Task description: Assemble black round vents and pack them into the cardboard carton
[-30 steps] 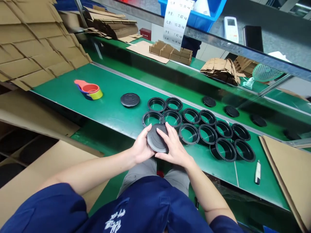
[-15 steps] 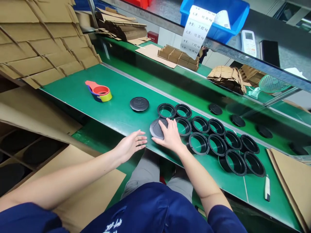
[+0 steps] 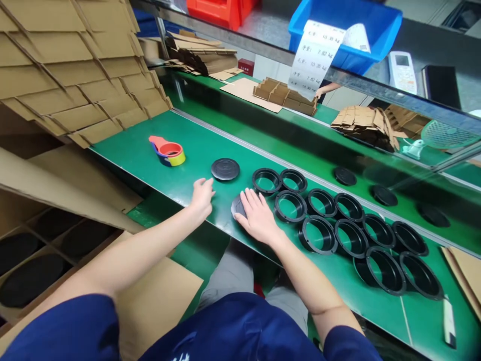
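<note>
My right hand (image 3: 257, 215) lies with fingers stretched over a black round disc (image 3: 237, 205) near the front edge of the green table (image 3: 143, 145). Part of that disc is hidden under the palm and fingers. My left hand (image 3: 203, 195) hovers over the front edge, fingers bent and apart, holding nothing. Just beyond it another black disc (image 3: 225, 169) lies flat. Several black rings (image 3: 290, 206) stand to the right of my right hand.
A tape roll with a red holder (image 3: 168, 152) lies at left. Cardboard dividers (image 3: 108, 90) stack behind it. A white-handled cutter (image 3: 448, 321) and cardboard (image 3: 464, 273) lie at right. A metal-edged shelf with a blue bin (image 3: 376, 30) runs above the table's back.
My left hand has moved up toward the far disc. My right hand has flattened over the near disc. The whole view has shifted a little.
</note>
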Action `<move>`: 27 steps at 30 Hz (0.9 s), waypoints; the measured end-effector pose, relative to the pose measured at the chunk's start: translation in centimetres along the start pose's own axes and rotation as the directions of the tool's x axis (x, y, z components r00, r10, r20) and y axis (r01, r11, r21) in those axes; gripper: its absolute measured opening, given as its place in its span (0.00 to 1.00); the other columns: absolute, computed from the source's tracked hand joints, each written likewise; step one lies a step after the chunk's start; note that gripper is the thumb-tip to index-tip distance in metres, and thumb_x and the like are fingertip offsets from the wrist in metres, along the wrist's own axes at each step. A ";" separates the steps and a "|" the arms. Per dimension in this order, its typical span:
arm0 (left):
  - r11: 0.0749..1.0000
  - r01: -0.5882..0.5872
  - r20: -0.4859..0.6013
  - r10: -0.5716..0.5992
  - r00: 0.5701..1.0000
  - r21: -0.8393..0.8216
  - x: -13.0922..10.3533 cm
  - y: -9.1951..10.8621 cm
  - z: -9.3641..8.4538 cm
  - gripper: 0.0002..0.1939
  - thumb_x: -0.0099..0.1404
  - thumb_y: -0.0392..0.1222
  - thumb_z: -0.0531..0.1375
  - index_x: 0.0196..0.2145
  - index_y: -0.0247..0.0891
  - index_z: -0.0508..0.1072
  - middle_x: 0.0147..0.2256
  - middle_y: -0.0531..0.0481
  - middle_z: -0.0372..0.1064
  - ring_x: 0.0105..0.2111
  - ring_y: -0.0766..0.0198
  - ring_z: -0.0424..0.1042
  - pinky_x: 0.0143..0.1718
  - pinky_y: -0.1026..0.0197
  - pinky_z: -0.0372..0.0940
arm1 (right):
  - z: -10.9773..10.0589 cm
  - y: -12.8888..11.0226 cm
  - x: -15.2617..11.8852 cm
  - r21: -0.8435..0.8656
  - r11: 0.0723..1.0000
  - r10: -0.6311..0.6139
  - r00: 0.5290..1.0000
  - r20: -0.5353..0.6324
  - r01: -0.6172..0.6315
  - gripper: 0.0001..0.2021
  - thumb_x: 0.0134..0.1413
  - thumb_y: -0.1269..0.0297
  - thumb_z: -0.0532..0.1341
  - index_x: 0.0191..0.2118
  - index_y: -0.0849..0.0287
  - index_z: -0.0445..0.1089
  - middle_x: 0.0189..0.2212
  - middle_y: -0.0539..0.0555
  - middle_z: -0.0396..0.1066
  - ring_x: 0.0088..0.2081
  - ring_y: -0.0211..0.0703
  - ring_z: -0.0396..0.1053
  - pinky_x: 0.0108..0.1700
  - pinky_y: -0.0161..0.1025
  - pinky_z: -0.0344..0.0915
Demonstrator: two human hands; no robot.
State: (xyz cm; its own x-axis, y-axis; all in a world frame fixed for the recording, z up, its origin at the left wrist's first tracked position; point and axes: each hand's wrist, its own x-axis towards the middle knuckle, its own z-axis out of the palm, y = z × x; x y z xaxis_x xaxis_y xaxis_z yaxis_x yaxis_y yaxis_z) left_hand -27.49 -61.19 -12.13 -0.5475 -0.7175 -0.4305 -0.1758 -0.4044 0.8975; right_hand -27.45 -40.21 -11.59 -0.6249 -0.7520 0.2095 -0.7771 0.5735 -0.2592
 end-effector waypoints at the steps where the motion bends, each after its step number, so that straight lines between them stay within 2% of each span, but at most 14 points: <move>1: 1.000 0.003 -0.014 -0.003 1.000 0.017 1.2 0.3 1.2 0.19 0.66 0.41 0.66 0.52 0.40 0.66 0.49 0.44 0.68 0.44 0.63 0.72 0.42 0.64 0.67 | 0.5 0.0 -0.2 0.007 1.000 0.009 1.000 -0.002 -0.009 0.33 0.73 0.50 0.51 0.72 0.69 0.54 0.72 0.67 0.49 0.73 0.57 0.45 0.74 0.60 0.42; 3: 0.999 0.007 -0.028 -0.006 1.000 0.052 3.3 0.9 3.2 0.28 0.60 0.39 0.72 0.54 0.39 0.65 0.49 0.42 0.68 0.42 0.62 0.73 0.40 0.63 0.68 | 0.8 0.2 -0.7 0.043 0.999 0.028 0.996 -0.083 -0.024 0.30 0.74 0.51 0.50 0.71 0.66 0.57 0.71 0.65 0.50 0.73 0.57 0.45 0.73 0.62 0.43; 5: 0.997 0.011 -0.019 -0.010 1.000 0.078 4.9 1.5 4.6 0.31 0.58 0.36 0.73 0.55 0.37 0.65 0.47 0.42 0.70 0.38 0.62 0.74 0.37 0.62 0.68 | 0.4 0.4 -1.4 0.111 0.993 0.048 0.982 -0.182 -0.028 0.27 0.74 0.51 0.48 0.68 0.63 0.62 0.70 0.64 0.54 0.72 0.56 0.49 0.72 0.64 0.45; 7: 0.995 0.019 -0.009 -0.018 1.000 0.094 5.8 1.9 5.6 0.24 0.62 0.36 0.70 0.53 0.34 0.68 0.43 0.45 0.71 0.34 0.64 0.73 0.34 0.62 0.69 | -0.2 0.6 -1.9 0.195 0.981 0.067 0.964 -0.259 -0.016 0.25 0.74 0.51 0.49 0.63 0.61 0.68 0.67 0.63 0.61 0.69 0.56 0.57 0.71 0.64 0.48; 10: 0.996 0.013 0.009 -0.014 1.000 0.087 6.2 2.6 6.4 0.10 0.69 0.38 0.65 0.46 0.32 0.71 0.38 0.49 0.70 0.31 0.66 0.70 0.31 0.63 0.69 | -0.9 0.8 -2.2 0.306 0.952 0.111 0.928 -0.356 0.003 0.21 0.72 0.52 0.52 0.56 0.59 0.74 0.59 0.63 0.70 0.62 0.55 0.65 0.67 0.59 0.60; 13: 0.997 -0.070 0.042 0.069 0.997 0.027 5.4 3.9 6.6 0.08 0.65 0.32 0.67 0.39 0.32 0.71 0.34 0.52 0.68 0.29 0.70 0.68 0.32 0.65 0.67 | -1.6 1.1 -2.1 0.382 0.924 0.155 0.888 -0.432 0.025 0.17 0.71 0.55 0.55 0.52 0.57 0.76 0.55 0.62 0.73 0.59 0.53 0.68 0.62 0.54 0.67; 16: 0.980 -0.187 0.123 0.194 0.973 -0.063 3.1 5.8 5.6 0.13 0.57 0.26 0.70 0.34 0.33 0.70 0.31 0.52 0.68 0.28 0.72 0.68 0.35 0.66 0.66 | -2.7 1.6 -2.0 0.457 0.889 0.218 0.850 -0.479 0.029 0.16 0.70 0.56 0.55 0.51 0.56 0.77 0.54 0.61 0.73 0.59 0.52 0.68 0.63 0.54 0.66; 18: 0.968 -0.229 0.231 0.248 0.941 -0.107 0.6 6.8 4.5 0.15 0.53 0.27 0.72 0.33 0.34 0.71 0.31 0.51 0.70 0.29 0.70 0.70 0.37 0.64 0.67 | -3.5 2.0 -1.9 0.546 0.837 0.302 0.818 -0.490 0.018 0.18 0.70 0.54 0.56 0.57 0.56 0.73 0.59 0.62 0.69 0.61 0.53 0.67 0.63 0.54 0.67; 20: 0.958 -0.253 0.403 0.286 0.870 -0.135 -2.5 6.9 3.1 0.15 0.52 0.30 0.73 0.34 0.34 0.73 0.31 0.49 0.72 0.30 0.67 0.71 0.36 0.64 0.67 | -4.2 2.1 -1.7 0.663 0.748 0.379 0.798 -0.469 0.034 0.26 0.69 0.52 0.57 0.67 0.55 0.62 0.66 0.63 0.60 0.61 0.52 0.67 0.60 0.51 0.70; 22: 0.955 -0.249 0.570 0.297 0.766 -0.162 -5.7 6.4 1.8 0.16 0.51 0.33 0.75 0.35 0.34 0.75 0.32 0.49 0.73 0.31 0.67 0.71 0.35 0.65 0.67 | -4.7 2.0 -1.7 0.742 0.666 0.403 0.800 -0.444 0.075 0.32 0.69 0.50 0.57 0.73 0.54 0.52 0.70 0.63 0.53 0.60 0.51 0.69 0.57 0.48 0.73; 23: 0.956 -0.229 0.620 0.294 0.727 -0.184 -7.1 6.0 1.3 0.16 0.50 0.34 0.75 0.35 0.35 0.75 0.33 0.50 0.73 0.32 0.67 0.71 0.35 0.66 0.67 | -4.9 1.9 -1.7 0.754 0.650 0.398 0.804 -0.442 0.093 0.33 0.69 0.51 0.57 0.73 0.53 0.51 0.69 0.63 0.54 0.60 0.51 0.69 0.56 0.47 0.73; 24: 0.961 -0.187 0.648 0.276 0.710 -0.204 -8.4 5.6 0.9 0.16 0.51 0.35 0.75 0.37 0.37 0.76 0.35 0.51 0.74 0.34 0.67 0.72 0.35 0.67 0.67 | -4.9 1.6 -1.8 0.752 0.651 0.388 0.807 -0.446 0.102 0.31 0.69 0.51 0.56 0.72 0.53 0.54 0.68 0.62 0.56 0.60 0.51 0.68 0.55 0.46 0.73; 26: 0.977 -0.017 0.682 0.160 0.714 -0.211 -10.5 4.7 0.5 0.16 0.56 0.39 0.72 0.42 0.41 0.77 0.40 0.50 0.75 0.38 0.63 0.74 0.37 0.64 0.70 | -4.9 1.1 -2.2 0.729 0.677 0.369 0.813 -0.450 0.097 0.26 0.70 0.52 0.55 0.68 0.53 0.62 0.64 0.60 0.63 0.60 0.51 0.68 0.54 0.45 0.74; 27: 0.977 0.099 0.711 0.067 0.700 -0.189 -11.3 4.4 0.4 0.15 0.59 0.41 0.70 0.45 0.42 0.76 0.44 0.49 0.76 0.41 0.59 0.75 0.39 0.60 0.72 | -4.9 0.9 -2.5 0.719 0.689 0.362 0.816 -0.450 0.091 0.24 0.70 0.52 0.55 0.66 0.53 0.64 0.62 0.60 0.65 0.59 0.51 0.68 0.54 0.45 0.74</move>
State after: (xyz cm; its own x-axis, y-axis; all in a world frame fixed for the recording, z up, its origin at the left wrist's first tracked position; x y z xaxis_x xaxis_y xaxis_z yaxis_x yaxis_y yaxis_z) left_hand -22.45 -54.62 -3.28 -0.9767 -0.1259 -0.1738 -0.0714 -0.5732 0.8163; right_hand -26.93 -36.27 -7.74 -0.8250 -0.2599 0.5018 -0.5387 0.0937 -0.8373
